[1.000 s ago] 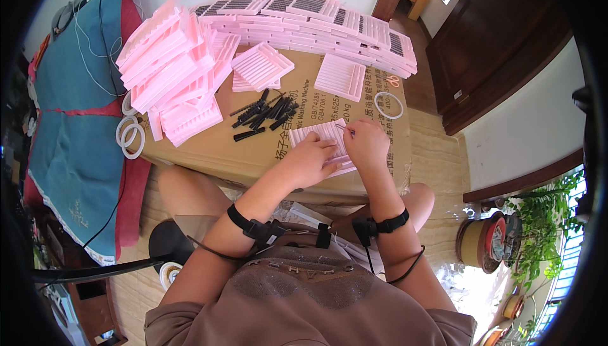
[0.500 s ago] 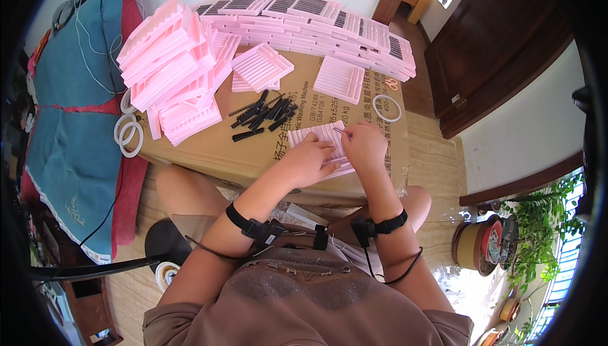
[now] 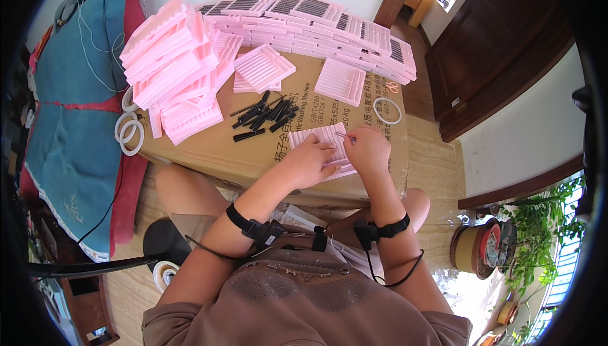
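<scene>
Fingers [image 3: 325,146] of the left hand [image 3: 308,165] lay loosely spread on the pink ribbed tray [image 3: 322,135], atop the cardboard box [image 3: 253,163]; the right hand's [image 3: 369,148] pinched a thin tool [image 3: 341,134]. The tray looked light and stiff, maybe easy to crack, so its side edges seemed best to hold.

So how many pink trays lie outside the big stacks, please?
4: the near tray under the left hand, the right tray farther off, and, behind the black sticks, an upper tray overlapping a lower tray; more may be hidden.
</scene>
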The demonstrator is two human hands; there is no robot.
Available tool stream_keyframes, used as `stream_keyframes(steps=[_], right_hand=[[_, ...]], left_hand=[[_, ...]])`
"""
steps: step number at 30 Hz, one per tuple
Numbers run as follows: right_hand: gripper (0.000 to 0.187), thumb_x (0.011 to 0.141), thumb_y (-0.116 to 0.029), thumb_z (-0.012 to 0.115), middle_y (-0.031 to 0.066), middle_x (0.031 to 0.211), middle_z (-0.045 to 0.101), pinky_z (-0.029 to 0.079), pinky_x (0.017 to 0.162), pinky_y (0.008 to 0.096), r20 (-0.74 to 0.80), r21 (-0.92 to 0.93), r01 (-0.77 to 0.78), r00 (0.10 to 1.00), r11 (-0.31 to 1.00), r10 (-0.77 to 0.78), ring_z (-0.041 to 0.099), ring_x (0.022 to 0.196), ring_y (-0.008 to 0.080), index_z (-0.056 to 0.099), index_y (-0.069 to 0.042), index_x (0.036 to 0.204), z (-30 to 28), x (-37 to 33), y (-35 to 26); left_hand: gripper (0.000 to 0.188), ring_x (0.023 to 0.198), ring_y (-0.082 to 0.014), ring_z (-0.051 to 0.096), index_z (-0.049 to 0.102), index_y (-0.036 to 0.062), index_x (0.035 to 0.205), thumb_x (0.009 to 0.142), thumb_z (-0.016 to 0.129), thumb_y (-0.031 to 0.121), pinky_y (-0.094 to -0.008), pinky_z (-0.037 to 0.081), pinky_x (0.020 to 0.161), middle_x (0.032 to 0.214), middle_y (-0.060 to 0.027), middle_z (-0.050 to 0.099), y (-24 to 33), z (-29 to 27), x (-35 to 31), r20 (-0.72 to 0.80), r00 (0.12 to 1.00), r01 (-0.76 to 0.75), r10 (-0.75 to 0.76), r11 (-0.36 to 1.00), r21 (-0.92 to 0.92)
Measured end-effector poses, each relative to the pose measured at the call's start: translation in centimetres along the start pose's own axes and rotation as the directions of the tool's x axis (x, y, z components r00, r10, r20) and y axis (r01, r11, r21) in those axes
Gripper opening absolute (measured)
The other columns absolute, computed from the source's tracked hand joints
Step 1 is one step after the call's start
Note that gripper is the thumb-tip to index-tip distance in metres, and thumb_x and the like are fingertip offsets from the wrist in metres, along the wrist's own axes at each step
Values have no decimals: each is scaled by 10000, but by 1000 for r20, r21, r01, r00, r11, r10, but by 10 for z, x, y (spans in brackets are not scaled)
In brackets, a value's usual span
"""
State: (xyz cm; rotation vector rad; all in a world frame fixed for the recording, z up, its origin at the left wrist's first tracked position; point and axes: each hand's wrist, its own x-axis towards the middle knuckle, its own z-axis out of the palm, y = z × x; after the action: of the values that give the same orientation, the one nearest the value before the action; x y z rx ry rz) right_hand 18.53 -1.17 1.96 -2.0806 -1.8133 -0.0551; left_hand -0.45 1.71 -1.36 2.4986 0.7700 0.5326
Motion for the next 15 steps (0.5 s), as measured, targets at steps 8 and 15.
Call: stream_keyframes(steps=[8, 15], right_hand=[[156, 855, -248, 687, 42, 937, 739, 576, 799, 449, -81, -5, -6, 997, 1000, 6, 693, 953, 307, 806, -146, 862, 16, 5, -3], [146, 850, -242, 690, 46, 909, 729, 581, 767, 448, -14, 4, 1, 1000, 1000, -1, 693, 938, 305, 799, -145, 838, 9, 4, -1]], left_hand=[[461, 1081, -393, 568, 723, 8, 1237, 967, 661, 377, -437, 496, 1010, 1324, -156, 694, 2, -3, 0, 27, 1000, 10, -9, 1000, -16], [462, 1073, -373, 562, 724, 1, 1209, 962, 654, 384, -421, 489, 1005, 1312, -133, 699, 2, -3, 0, 9, 1000, 0, 0, 1000, -5]])
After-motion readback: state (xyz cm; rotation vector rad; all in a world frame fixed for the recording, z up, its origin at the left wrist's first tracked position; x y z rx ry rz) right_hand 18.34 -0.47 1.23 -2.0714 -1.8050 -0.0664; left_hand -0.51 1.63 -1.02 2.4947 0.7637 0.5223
